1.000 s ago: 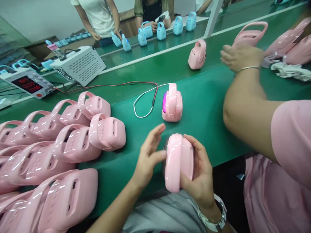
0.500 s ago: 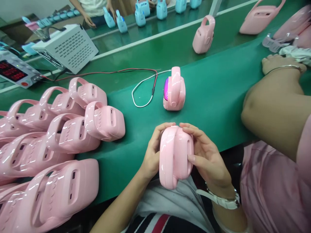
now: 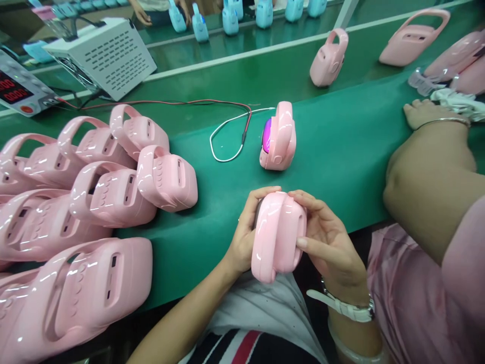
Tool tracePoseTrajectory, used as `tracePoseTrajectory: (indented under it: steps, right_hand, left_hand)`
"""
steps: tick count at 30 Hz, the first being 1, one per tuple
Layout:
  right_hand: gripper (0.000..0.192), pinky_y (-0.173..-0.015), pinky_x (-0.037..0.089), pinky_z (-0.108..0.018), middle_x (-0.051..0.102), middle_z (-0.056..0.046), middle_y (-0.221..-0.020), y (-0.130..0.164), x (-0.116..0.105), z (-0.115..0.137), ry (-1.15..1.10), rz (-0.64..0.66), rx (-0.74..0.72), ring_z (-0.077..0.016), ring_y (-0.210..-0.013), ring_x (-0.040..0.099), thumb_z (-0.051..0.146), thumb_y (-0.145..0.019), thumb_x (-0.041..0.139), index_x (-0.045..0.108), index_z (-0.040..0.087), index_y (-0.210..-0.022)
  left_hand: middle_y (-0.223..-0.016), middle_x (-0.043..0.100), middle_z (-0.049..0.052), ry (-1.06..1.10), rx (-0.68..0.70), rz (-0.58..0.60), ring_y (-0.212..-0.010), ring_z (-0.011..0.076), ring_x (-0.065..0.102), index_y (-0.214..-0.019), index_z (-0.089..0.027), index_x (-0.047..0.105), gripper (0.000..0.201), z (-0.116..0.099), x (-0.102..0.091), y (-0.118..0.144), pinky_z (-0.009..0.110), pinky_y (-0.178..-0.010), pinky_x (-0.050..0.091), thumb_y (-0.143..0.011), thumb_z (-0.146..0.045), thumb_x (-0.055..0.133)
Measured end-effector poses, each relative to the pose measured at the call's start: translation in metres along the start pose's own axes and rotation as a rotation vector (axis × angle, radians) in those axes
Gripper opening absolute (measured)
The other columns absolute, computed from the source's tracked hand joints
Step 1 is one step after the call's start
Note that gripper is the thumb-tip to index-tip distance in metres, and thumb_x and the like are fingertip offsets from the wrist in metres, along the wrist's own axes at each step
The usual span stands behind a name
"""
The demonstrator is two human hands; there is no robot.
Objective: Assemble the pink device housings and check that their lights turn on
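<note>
Between both hands, above my lap at the bench edge, is a glossy pink portable speaker (image 3: 280, 235) with a carry handle. My left hand (image 3: 244, 235) wraps its left side, fingers curled over the far end. My right hand (image 3: 329, 240) grips the right side, its thumb near the slot in the back panel. The speaker's front is mostly turned away from me. Just beyond stands a second pink speaker (image 3: 285, 139), its face lit purple. A white cable (image 3: 223, 156), joined to a red and black lead (image 3: 248, 121), runs behind it.
Rows of pink speakers (image 3: 168, 177) fill the bench's left side. Behind them are a grey vented metal box (image 3: 109, 55) and a power supply (image 3: 18, 86) with red digits. A co-worker's arm (image 3: 428, 167) rests at right. More pink speakers (image 3: 329, 58) and blue ones (image 3: 264, 12) stand farther back.
My view has shifted slightly. The held speaker has turned a little, showing more of its dark front edge on the left. Both hands keep their hold.
</note>
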State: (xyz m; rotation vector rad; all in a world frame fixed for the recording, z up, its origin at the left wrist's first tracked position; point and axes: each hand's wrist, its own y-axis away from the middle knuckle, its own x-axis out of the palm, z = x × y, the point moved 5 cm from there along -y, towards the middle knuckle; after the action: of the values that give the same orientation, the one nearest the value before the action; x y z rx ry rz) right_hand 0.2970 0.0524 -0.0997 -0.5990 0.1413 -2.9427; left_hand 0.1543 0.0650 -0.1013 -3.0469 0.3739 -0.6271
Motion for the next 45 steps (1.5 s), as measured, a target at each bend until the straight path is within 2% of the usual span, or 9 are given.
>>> tracePoseTrajectory:
  steps: [4, 9, 14, 22, 30, 32, 35, 40, 45]
  right_hand:
    - [0.048, -0.117, 0.040, -0.033, 0.066, 0.002, -0.134, -0.005, -0.001, -0.004, 0.050, 0.027, -0.001, -0.0209, -0.134, 0.054, 0.025, -0.075, 0.085, 0.075, 0.038, -0.120]
    - [0.028, -0.116, 0.043, -0.038, 0.062, 0.002, -0.145, 0.009, 0.000, -0.004, 0.176, -0.034, -0.186, -0.0233, -0.141, 0.050, 0.032, -0.084, 0.078, 0.078, 0.037, -0.111]
    - [0.028, -0.109, 0.050, -0.034, 0.074, 0.002, -0.125, 0.021, 0.008, 0.009, 0.453, -0.184, -0.324, -0.0180, -0.123, 0.065, 0.013, -0.085, 0.076, 0.080, 0.036, -0.102]
    - [0.031, -0.103, 0.055, -0.032, 0.077, 0.001, -0.121, 0.019, 0.004, 0.022, 0.564, -0.123, -0.420, -0.0185, -0.118, 0.070, 0.009, -0.083, 0.076, 0.082, 0.034, -0.099]
    - [0.013, -0.088, 0.062, -0.041, 0.081, -0.003, -0.100, 0.018, -0.012, 0.013, 0.476, -0.300, -0.411, -0.0249, -0.097, 0.077, 0.019, -0.084, 0.078, 0.083, 0.029, -0.089]
    - [0.005, -0.086, 0.062, -0.044, 0.082, -0.005, -0.093, 0.016, -0.024, 0.011, 0.490, -0.412, -0.367, -0.0259, -0.090, 0.078, 0.026, -0.084, 0.078, 0.082, 0.026, -0.088]
    - [0.017, -0.087, 0.058, -0.048, 0.081, -0.008, -0.088, 0.007, -0.043, 0.010, 0.676, -0.582, -0.275, -0.0279, -0.084, 0.076, 0.036, -0.081, 0.078, 0.081, 0.020, -0.085]
    - [0.021, -0.090, 0.051, -0.053, 0.080, -0.011, -0.091, -0.012, -0.056, 0.008, 0.765, -0.558, -0.206, -0.0325, -0.091, 0.071, 0.035, -0.068, 0.082, 0.081, 0.019, -0.082]
    - [0.020, -0.087, 0.053, -0.044, 0.072, -0.005, -0.081, 0.003, -0.043, 0.016, 0.572, -0.546, -0.298, -0.0241, -0.088, 0.069, 0.031, -0.087, 0.063, 0.070, 0.021, -0.072]
  left_hand:
    - [-0.119, 0.061, 0.006, 0.007, 0.000, -0.074, -0.107, 0.0251, 0.059, -0.119, -0.023, 0.059, 0.049, -0.001, -0.003, 0.000, 0.036, -0.093, 0.050, -0.076, -0.042, 0.071]
    - [-0.110, 0.062, 0.005, -0.009, 0.100, -0.184, -0.097, 0.0221, 0.060, -0.113, -0.022, 0.059, 0.047, -0.003, -0.008, 0.004, 0.032, -0.084, 0.051, -0.074, -0.041, 0.074]
    - [-0.112, 0.061, 0.004, -0.085, 0.206, -0.180, -0.102, 0.0225, 0.059, -0.114, -0.022, 0.059, 0.046, -0.005, -0.008, 0.006, 0.032, -0.091, 0.049, -0.075, -0.040, 0.074]
    - [-0.120, 0.058, 0.004, -0.117, 0.178, -0.106, -0.112, 0.0242, 0.057, -0.122, -0.024, 0.055, 0.047, 0.006, -0.009, 0.007, 0.036, -0.103, 0.044, -0.078, -0.032, 0.068]
    - [-0.140, 0.053, 0.011, -0.258, 0.113, -0.094, -0.133, 0.0296, 0.047, -0.131, -0.020, 0.049, 0.058, 0.000, -0.003, 0.005, 0.044, -0.118, 0.032, -0.077, -0.032, 0.065]
    - [-0.142, 0.053, 0.012, -0.248, 0.093, -0.107, -0.135, 0.0303, 0.046, -0.132, -0.019, 0.049, 0.058, 0.000, -0.004, 0.005, 0.044, -0.119, 0.031, -0.078, -0.032, 0.064]
    - [-0.144, 0.051, 0.013, -0.269, 0.077, -0.129, -0.138, 0.0308, 0.044, -0.136, -0.019, 0.048, 0.061, 0.001, -0.005, 0.006, 0.044, -0.120, 0.029, -0.079, -0.035, 0.066]
    - [-0.157, 0.040, 0.017, -0.375, 0.046, -0.126, -0.149, 0.0326, 0.032, -0.148, -0.016, 0.041, 0.073, 0.005, 0.001, 0.006, 0.048, -0.126, 0.019, -0.089, -0.053, 0.061]
    - [-0.169, 0.016, 0.014, -0.368, 0.019, -0.061, -0.158, 0.0346, 0.004, -0.158, -0.019, 0.022, 0.090, 0.012, 0.010, 0.010, 0.056, -0.128, 0.002, -0.090, -0.066, 0.054]
